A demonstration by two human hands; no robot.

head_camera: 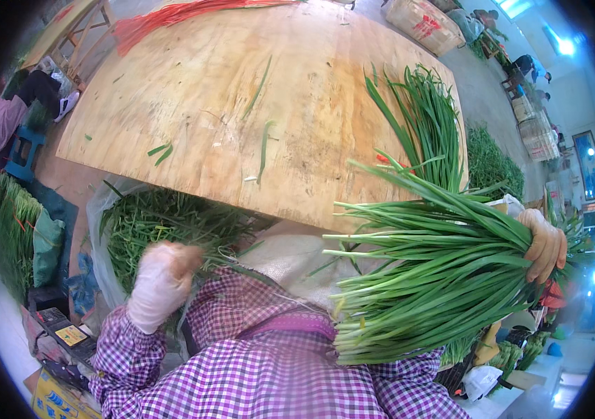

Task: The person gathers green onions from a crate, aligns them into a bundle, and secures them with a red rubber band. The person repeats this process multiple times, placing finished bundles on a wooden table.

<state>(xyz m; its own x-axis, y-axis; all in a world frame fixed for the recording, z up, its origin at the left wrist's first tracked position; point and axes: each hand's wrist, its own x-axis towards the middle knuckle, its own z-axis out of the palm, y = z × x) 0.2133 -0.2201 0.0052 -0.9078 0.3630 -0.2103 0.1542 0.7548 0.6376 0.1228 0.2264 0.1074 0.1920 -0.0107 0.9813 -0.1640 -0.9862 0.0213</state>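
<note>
My right hand [545, 246], in a pale glove, is closed around the leafy part of a large bunch of garlic chives [428, 272]. The bunch fans out leftward in front of me, its pale stem ends loose and spread. Further left, my left hand [164, 277] wears a white glove and is blurred by motion. It hovers by a plastic-lined heap of green leaf scraps [166, 225], its fingers curled. Whether anything is between them cannot be made out. Another bundle of chives [428, 120] lies on the right end of the plywood table [213, 115], with a bit of red tie near it.
Red plastic strips [171, 21] lie along the table's far edge. Loose leaf pieces [161, 152] are scattered on the wood. More greens [493, 162] are heaped on the floor at right. A seated person [20, 110] is at far left, near a blue stool [26, 152].
</note>
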